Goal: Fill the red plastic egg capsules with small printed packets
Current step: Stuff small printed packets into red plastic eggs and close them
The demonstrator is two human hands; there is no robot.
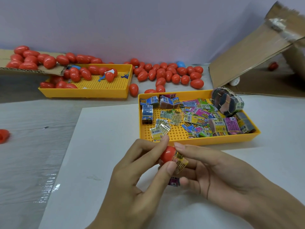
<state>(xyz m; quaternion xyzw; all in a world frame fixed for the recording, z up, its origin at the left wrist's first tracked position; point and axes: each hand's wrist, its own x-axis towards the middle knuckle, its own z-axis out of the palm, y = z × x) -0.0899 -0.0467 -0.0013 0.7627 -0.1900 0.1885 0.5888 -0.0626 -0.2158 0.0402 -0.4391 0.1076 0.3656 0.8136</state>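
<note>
Item in hand: one red egg capsule half (167, 154), pinched between the thumb and forefinger of your left hand (137, 177), low and centre over the white sheet (102, 146). Your right hand (214, 172) pinches a yellow printed packet (180, 162) at its mouth (a pink packet (173, 181) sits under the lower fingers). Stock: loose packets in the near yellow tray (198, 141); red capsules (168, 73) heaped along the wall.

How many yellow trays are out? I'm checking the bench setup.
2. The far tray sits at back left, holding red capsules; the near tray sits just beyond the hands, holding printed packets. None looks hidden.
</note>
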